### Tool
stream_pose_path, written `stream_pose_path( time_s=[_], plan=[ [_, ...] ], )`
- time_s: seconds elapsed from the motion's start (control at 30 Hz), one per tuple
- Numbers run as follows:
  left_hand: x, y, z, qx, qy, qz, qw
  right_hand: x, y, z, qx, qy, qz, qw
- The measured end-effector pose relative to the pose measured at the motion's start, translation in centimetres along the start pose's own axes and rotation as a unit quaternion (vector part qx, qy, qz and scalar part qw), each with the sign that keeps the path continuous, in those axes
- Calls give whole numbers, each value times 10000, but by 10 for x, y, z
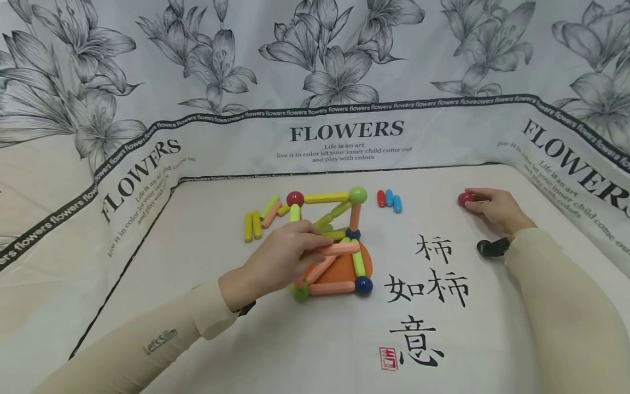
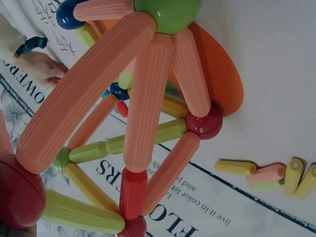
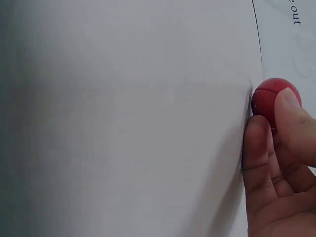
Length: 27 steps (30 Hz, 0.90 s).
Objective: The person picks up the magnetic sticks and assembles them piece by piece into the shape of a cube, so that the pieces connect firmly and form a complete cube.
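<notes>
A frame of magnetic rods and balls stands mid-table, with an orange disc under its near part. My left hand reaches over its left side, fingertips at a red ball, which the hand hides in the head view. From those fingertips a salmon rod sticks out to the right. A curved salmon rod runs from this ball to the green ball at the near corner. At the far right, my right hand pinches another red ball between thumb and fingers, close to the cloth.
Loose yellow rods and several green and salmon ones lie left of the frame. Short red and blue rods lie behind it to the right. A flower-printed cloth wall rises at the back and sides.
</notes>
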<state>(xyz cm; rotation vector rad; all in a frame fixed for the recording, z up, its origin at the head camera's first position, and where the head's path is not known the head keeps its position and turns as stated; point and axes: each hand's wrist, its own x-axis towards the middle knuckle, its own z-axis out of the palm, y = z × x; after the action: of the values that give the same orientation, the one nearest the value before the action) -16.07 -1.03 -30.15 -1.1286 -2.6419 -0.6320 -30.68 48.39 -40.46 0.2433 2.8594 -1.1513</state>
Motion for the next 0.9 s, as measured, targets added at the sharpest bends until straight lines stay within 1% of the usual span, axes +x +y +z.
stream_pose_path(
  time_s=[0.07,0.13,0.2,0.27,0.33,0.37,0.4,0.47,0.5,0.57,0.6,0.67,0.73,0.83,0.9],
  plan=[
    [1,0,1,-56,4,61,10000,-4,-5,2,59,-40,-134,9999],
    [0,0,1,-72,0,69,10000,-11,-20,7,85,-123,-478,9987],
    [0,0,1,-43,6,55,10000,-25,-48,13,156,-268,-895,9955],
    [-1,-1,0,-17,45,40,10000,-45,-84,22,334,-454,-1446,9879],
    [-1,-2,-2,-16,101,-9,9999,-71,-121,33,529,-778,-2134,9724],
    [-2,-2,-3,-18,139,-19,9999,-84,-136,40,568,-940,-2484,9624],
    [-2,-2,-4,-24,172,-26,9998,-97,-149,47,668,-1146,-2835,9497],
    [-2,-2,-6,-19,221,-58,9997,-118,-167,62,851,-1540,-3395,9240],
    [-2,-2,-6,-27,225,-91,9997,-126,-173,70,869,-1697,-3570,9145],
    [-2,-2,-6,-45,195,-141,9997,-136,-179,83,924,-1917,-3705,9041],
    [-2,-2,-6,-57,190,-149,9997,-138,-180,89,975,-1997,-3694,9023],
    [-2,-2,-4,-78,174,-157,9997,-140,-179,97,1003,-2074,-3616,9034],
    [-2,-2,-3,-82,157,-139,9997,-140,-176,101,999,-2123,-3548,9050],
    [-1,-2,-2,-78,158,-86,9998,-140,-173,101,1045,-2095,-3497,9072],
    [-1,-1,-1,-77,154,-57,9998,-140,-171,100,1138,-2105,-3488,9061]
  ],
)
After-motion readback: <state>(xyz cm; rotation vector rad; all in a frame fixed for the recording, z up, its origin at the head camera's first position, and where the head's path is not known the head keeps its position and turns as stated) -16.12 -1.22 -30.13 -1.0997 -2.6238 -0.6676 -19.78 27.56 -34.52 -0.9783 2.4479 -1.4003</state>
